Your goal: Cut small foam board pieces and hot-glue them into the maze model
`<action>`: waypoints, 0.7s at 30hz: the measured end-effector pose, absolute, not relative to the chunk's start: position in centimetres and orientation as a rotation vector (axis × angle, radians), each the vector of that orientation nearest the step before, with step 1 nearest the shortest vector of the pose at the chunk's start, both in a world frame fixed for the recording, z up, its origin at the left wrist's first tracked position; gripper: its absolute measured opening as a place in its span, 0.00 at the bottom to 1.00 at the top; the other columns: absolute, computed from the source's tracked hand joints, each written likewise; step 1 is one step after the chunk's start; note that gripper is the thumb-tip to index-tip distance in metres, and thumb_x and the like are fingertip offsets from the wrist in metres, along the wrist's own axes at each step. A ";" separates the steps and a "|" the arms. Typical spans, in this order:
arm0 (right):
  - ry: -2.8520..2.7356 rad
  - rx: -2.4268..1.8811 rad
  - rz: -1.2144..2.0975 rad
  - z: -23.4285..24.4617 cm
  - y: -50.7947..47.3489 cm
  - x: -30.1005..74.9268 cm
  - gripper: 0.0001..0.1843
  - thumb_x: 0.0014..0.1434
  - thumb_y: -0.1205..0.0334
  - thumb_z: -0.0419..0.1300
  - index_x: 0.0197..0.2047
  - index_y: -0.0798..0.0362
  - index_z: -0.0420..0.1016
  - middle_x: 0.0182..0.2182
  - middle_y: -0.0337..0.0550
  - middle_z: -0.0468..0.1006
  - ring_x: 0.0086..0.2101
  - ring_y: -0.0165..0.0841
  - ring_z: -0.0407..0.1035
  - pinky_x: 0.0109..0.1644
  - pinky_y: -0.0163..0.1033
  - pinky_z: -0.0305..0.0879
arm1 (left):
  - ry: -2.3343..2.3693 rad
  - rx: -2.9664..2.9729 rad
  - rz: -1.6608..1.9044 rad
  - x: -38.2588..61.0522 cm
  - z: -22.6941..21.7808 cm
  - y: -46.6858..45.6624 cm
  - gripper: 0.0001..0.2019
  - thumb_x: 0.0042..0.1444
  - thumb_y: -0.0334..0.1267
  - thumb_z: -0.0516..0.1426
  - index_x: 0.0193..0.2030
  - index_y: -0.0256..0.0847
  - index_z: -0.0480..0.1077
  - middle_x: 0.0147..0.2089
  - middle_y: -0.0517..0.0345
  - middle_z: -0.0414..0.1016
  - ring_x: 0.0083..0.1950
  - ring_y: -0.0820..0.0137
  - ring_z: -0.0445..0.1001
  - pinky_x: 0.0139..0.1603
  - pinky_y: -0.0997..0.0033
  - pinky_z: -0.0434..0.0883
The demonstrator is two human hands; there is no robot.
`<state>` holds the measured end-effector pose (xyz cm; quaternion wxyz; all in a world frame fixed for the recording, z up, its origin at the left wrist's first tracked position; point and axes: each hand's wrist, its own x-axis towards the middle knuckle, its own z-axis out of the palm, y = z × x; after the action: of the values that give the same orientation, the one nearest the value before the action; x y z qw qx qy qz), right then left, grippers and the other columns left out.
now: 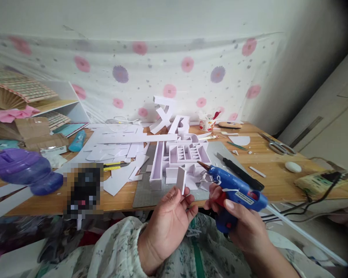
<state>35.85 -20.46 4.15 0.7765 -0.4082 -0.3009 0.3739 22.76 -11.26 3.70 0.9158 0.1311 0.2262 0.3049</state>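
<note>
My left hand point(169, 216) pinches a small white foam-board strip point(181, 179) upright near the table's front edge. My right hand point(243, 222) grips a blue hot glue gun point(237, 191), its copper nozzle pointing left toward the strip, a little apart from it. Just beyond the hands, a white foam-board structure point(181, 154) with several small compartments rests on a grey cutting mat point(145, 193). Two standing white foam letters point(165, 114) are behind it.
Loose foam-board offcuts point(118, 148) and a yellow utility knife point(114, 166) lie left of the mat. A purple container point(23, 170) sits far left. Scissors point(277, 144), a power strip point(317, 181), a black tool point(239, 172) and a paper cup point(207, 123) are to the right and back.
</note>
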 end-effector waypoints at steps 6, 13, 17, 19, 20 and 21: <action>-0.623 -0.854 0.823 3.8 -20.7 36.3 0.12 0.47 0.54 0.71 0.33 0.51 0.80 0.30 0.39 0.73 0.26 0.31 0.70 0.33 0.38 0.72 | 0.479 0.312 0.629 22.8 3.9 -11.1 0.15 0.41 0.34 0.73 0.31 0.38 0.71 0.37 0.59 0.72 0.37 0.71 0.71 0.37 0.69 0.73; -0.662 -0.953 0.801 3.0 -21.3 37.7 0.14 0.47 0.51 0.71 0.30 0.53 0.80 0.23 0.39 0.72 0.26 0.33 0.71 0.32 0.38 0.70 | 0.569 0.465 0.654 22.6 3.4 -10.8 0.17 0.34 0.36 0.75 0.29 0.40 0.74 0.34 0.59 0.74 0.37 0.69 0.72 0.37 0.70 0.73; -0.578 -1.067 0.657 3.6 -21.6 39.7 0.16 0.43 0.50 0.71 0.30 0.52 0.78 0.27 0.40 0.74 0.23 0.30 0.66 0.32 0.40 0.71 | 0.618 0.463 0.638 22.8 3.2 -10.5 0.18 0.31 0.36 0.75 0.28 0.41 0.74 0.34 0.59 0.75 0.37 0.69 0.73 0.37 0.69 0.73; -0.534 -1.206 0.531 3.9 -22.1 41.9 0.18 0.41 0.47 0.70 0.31 0.52 0.77 0.28 0.40 0.74 0.23 0.29 0.66 0.31 0.40 0.71 | 0.637 0.453 0.641 22.8 3.2 -10.3 0.18 0.30 0.35 0.75 0.28 0.42 0.74 0.34 0.60 0.75 0.37 0.68 0.73 0.37 0.68 0.74; -0.511 -1.276 0.475 3.9 -22.5 43.3 0.20 0.41 0.46 0.69 0.31 0.52 0.77 0.28 0.40 0.74 0.23 0.29 0.66 0.31 0.39 0.71 | 0.646 0.452 0.649 22.7 3.2 -10.1 0.18 0.29 0.34 0.76 0.27 0.41 0.74 0.34 0.60 0.75 0.37 0.68 0.73 0.37 0.67 0.74; -0.490 -1.329 0.434 3.9 -22.9 45.1 0.20 0.41 0.45 0.69 0.32 0.52 0.77 0.27 0.39 0.74 0.23 0.28 0.66 0.30 0.38 0.70 | 0.652 0.455 0.659 22.7 3.1 -9.9 0.18 0.29 0.34 0.76 0.27 0.41 0.74 0.34 0.60 0.75 0.37 0.68 0.74 0.37 0.67 0.74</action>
<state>45.07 -22.90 3.89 0.7380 -0.6055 -0.2232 0.1976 22.68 -9.93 3.14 0.8697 0.2177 0.3116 0.3149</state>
